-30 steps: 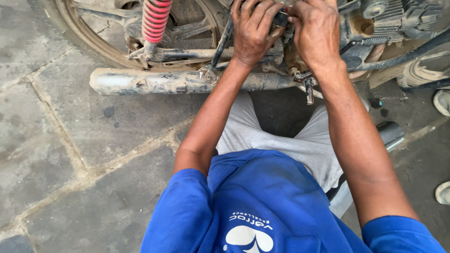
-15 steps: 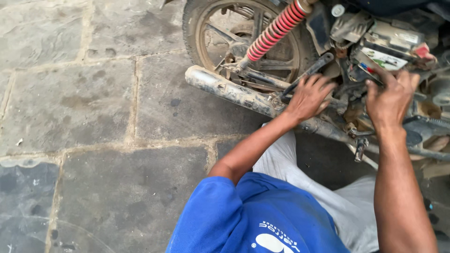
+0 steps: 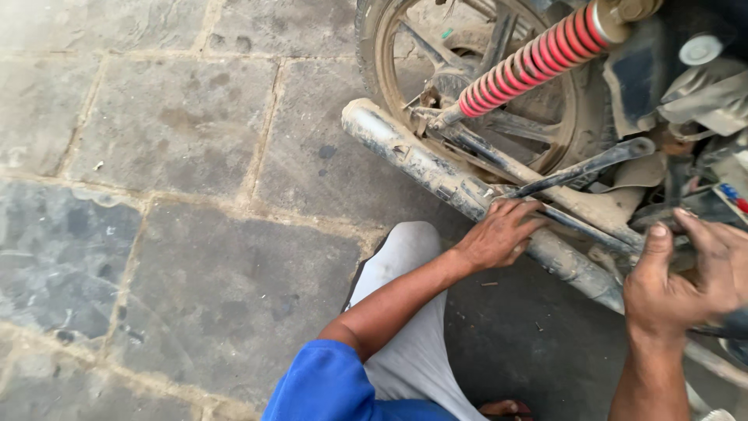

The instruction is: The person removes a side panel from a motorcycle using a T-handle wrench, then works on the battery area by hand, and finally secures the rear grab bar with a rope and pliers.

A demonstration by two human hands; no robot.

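From the head camera I look down at the back of a motorbike on a stone floor (image 3: pixel 156 257). My left hand (image 3: pixel 499 234) lies flat and loose, fingers a bit spread, on the long grey pipe (image 3: pixel 436 168) that runs low along the bike, just under a thin black lever (image 3: pixel 584 168). The pipe looks hard, heavy and dusty, so I think it will not bend and may feel gritty, not slippery. I would hold it round its thick middle. My right hand (image 3: pixel 686 277) is curled round a small dark part by the engine, thumb up, but I cannot tell just what it pinches. A red spring (image 3: pixel 538 58) slants above, in front of the wheel (image 3: pixel 374 47). My knee in grey cloth is below the pipe.
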